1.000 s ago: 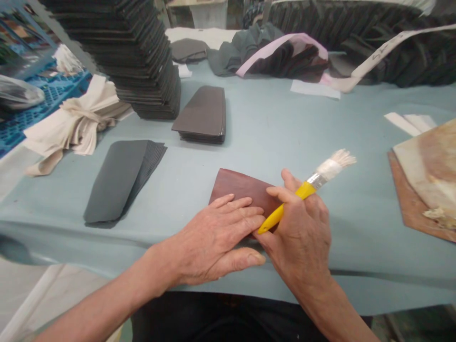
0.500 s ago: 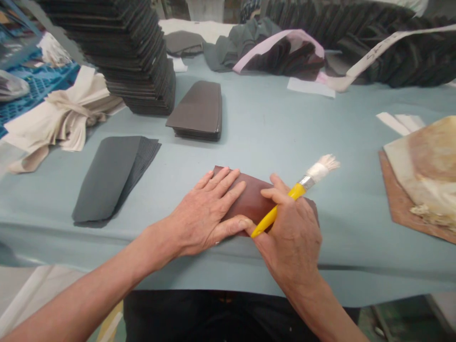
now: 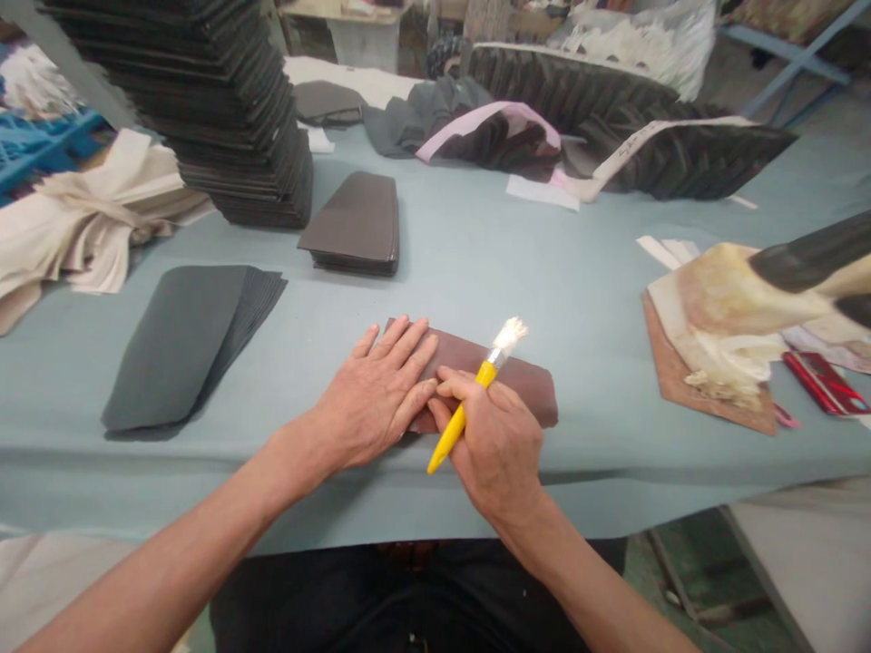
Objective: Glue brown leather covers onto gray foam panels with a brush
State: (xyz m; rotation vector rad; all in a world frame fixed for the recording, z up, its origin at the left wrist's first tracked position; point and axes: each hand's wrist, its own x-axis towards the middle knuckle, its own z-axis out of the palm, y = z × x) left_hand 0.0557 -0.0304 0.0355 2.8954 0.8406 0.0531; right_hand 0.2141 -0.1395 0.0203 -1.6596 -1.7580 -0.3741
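A reddish-brown flat piece [image 3: 534,388], perhaps leather, lies near the table's front edge. My left hand [image 3: 374,390] rests flat on its left end with the fingers spread. My right hand [image 3: 500,435] is closed round a paintbrush [image 3: 460,423] with a yellow handle. The brush's white bristles point up and away from me, above the piece. Fingertips of my right hand touch the piece close to my left thumb. Part of the piece is hidden under both hands.
Dark grey pieces [image 3: 177,349] lie fanned at the left, with a brown stack [image 3: 357,222] behind them. A tall dark stack [image 3: 231,118] stands at the back left. At the right are a stained container [image 3: 714,290] on a brown board [image 3: 670,372] and a red phone [image 3: 823,383].
My right hand has moved left along the piece towards my left hand, and the brush now stands steeper. The view has swung right, bringing the red phone into sight.
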